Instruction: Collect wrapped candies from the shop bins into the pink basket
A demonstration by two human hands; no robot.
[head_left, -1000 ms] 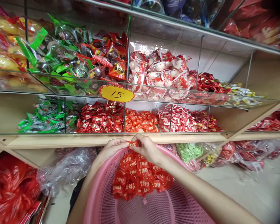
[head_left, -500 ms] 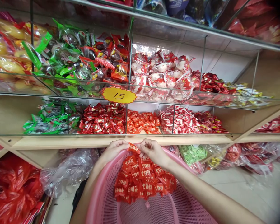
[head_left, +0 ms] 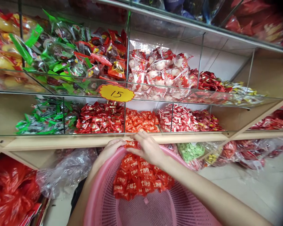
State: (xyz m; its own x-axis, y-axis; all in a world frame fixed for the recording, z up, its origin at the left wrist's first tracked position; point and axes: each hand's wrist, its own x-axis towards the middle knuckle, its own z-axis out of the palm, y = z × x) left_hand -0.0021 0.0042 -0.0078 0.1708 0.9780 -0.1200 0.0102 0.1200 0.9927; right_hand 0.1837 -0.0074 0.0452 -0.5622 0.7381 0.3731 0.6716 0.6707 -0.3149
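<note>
A pink mesh basket sits below me and holds a clear bag of small orange-red candies. Both hands meet at the bag's top, at the basket's far rim. My left hand is closed, gripping the bag's top edge. My right hand pinches the same edge, with one orange-red candy showing between the two hands. Just beyond the hands runs the wooden shelf edge.
Glass-fronted shelf bins hold candies: green ones, red ones, orange-red ones, red-and-white ones. A yellow price tag marked 15 hangs above. Bagged stock lies on the floor: red bags at left, clear bags.
Both hands stayed at the bag's top. My right hand has shifted slightly up and left, its fingers now reaching over the bag's edge. The view has swung a little.
</note>
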